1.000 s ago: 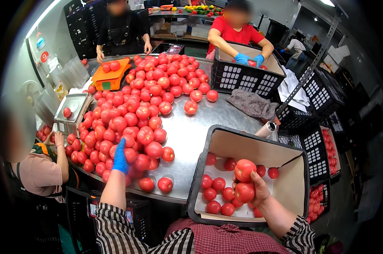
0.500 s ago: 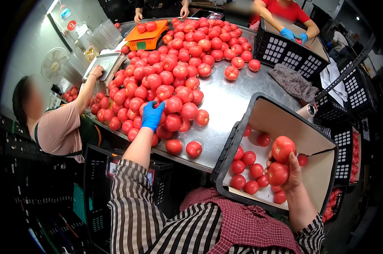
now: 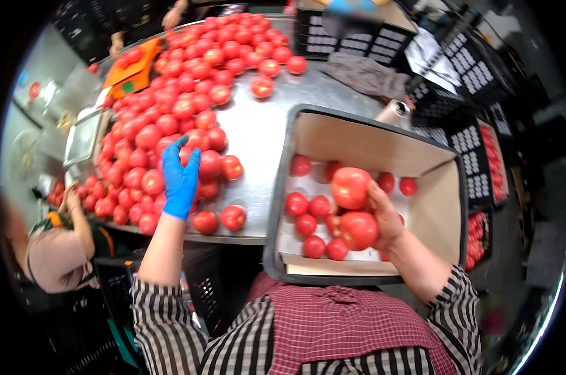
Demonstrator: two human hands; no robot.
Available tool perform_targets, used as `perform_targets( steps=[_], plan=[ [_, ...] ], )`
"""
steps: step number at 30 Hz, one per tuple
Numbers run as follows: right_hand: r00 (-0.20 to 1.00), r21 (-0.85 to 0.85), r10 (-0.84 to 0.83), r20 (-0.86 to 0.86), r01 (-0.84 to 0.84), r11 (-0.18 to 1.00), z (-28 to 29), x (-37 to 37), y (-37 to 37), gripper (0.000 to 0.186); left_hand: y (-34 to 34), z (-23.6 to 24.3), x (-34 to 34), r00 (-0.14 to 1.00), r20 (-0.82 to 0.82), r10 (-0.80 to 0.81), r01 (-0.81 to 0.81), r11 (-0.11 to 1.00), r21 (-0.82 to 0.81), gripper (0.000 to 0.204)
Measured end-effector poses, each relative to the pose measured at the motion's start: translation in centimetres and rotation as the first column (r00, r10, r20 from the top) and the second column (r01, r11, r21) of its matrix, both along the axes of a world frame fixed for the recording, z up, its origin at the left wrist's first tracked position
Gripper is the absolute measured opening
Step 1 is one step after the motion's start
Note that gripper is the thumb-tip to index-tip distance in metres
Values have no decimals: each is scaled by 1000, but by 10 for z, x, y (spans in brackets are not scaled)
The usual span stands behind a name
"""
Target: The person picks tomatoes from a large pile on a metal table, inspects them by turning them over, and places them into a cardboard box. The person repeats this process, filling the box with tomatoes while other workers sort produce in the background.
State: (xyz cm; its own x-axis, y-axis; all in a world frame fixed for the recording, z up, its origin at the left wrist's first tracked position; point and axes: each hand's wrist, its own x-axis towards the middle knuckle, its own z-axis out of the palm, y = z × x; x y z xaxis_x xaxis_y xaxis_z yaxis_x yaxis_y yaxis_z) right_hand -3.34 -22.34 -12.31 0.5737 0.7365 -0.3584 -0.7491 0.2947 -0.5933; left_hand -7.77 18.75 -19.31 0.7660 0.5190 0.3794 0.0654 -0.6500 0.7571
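Left hand [image 3: 181,181]: gloved in blue, at the near right side of the pile [image 3: 161,115]; thumb and fingers spread, with a gap between them.
Left fingers [image 3: 172,153]: pointing away from the wearer, in among red tomatoes. We find one tomato [image 3: 210,164] just right of the thumb; contact we cannot tell.
Right hand [image 3: 389,220]: bare, raised over the crate [image 3: 351,140], curled around two tomatoes.
Upper tomato [image 3: 350,188]: left of the right thumb, which lies along its side.
Lower tomato [image 3: 358,231]: in front of the palm, nearer the wearer than the upper one. We see fingertips at its left, by the gap between the pair; the rest of the fingers is hidden behind the fruit.
Crate contents: below the right hand, loose tomatoes on a pale base, mostly toward the left; we note two more [image 3: 397,184] past the hand, at the far right.
Table [image 3: 264,140]: bare metal between pile and crate. Two tomatoes [image 3: 233,217] sit side by side at the near edge, just right of the left wrist.
Far side: grey cloth [image 3: 367,76] beyond the crate; pale cylinder [image 3: 395,115] by its far rim; orange stand [image 3: 131,70] left of the pile.
Co-worker: at the left, hands [image 3: 70,195] close to the pile's edge.
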Motion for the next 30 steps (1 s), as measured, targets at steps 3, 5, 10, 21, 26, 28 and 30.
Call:
perform_targets(
  steps=[3,5,10,21,26,28,30],
  plan=[
    [998,41,46,-38,-44,998,1,3,-7,66,-116,65,14,904,84,-420,428,883,-191,58],
    [998,61,34,-46,-31,998,8,2,-9,66,-168,107,17,723,84,-685,690,722,-46,68],
    [996,-49,-66,-58,63,997,29,-5,-2,66,-219,106,29,496,64,-866,798,426,-426,79],
    [952,-70,-285,-111,279,958,18,13,-13,53,-219,98,38,819,295,-492,90,-397,-913,59],
    [970,-35,-242,-28,241,970,21,13,-15,42,-210,82,48,840,302,-451,43,-499,-865,59],
    [966,2,-259,-13,259,966,24,12,-15,40,-209,78,50,851,254,-459,32,-437,-899,59],
    [963,43,-268,-9,268,962,26,11,-15,39,-208,73,51,857,233,-460,34,-399,-916,58]
  ],
)
